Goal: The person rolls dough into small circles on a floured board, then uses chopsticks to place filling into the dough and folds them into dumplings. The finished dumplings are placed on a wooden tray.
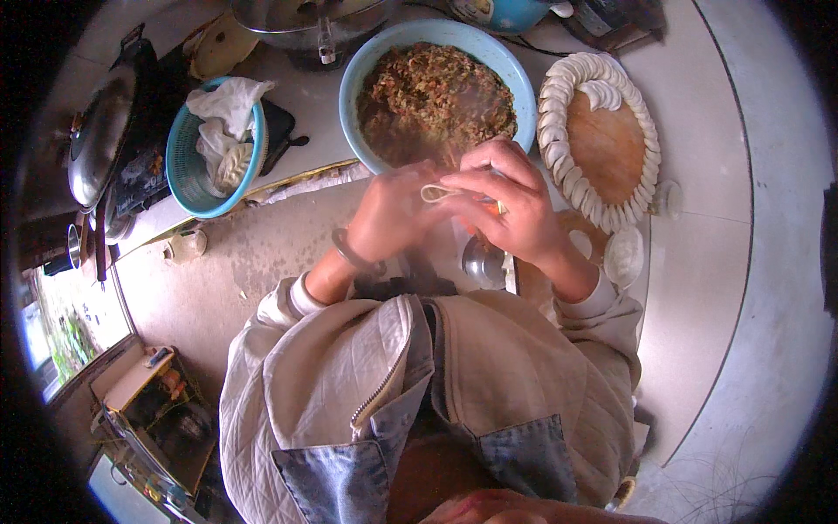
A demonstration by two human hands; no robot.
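My left hand (396,209) and my right hand (514,196) meet in front of my chest, at the near rim of a light blue basin (348,111). Between them they hold a folded dough wrapper (437,192), its pale curved edge showing at the fingers. Motion blurs my left hand, and its fingertips are partly hidden. Chopped filling (438,98) fills much of the basin. Right of the basin, overlapping round dough wrappers (555,124) ring the edge of a round wooden board (605,154), with a short row of more inside the ring.
A blue plastic basket (175,164) at the left holds white cloth (226,98) and a pleated dumpling (234,165). Farther left is a lidded wok (101,141). Behind the basin stand a glass-lidded pan (314,16) and a blue container (501,14). A metal bowl (483,261) sits below my right hand.
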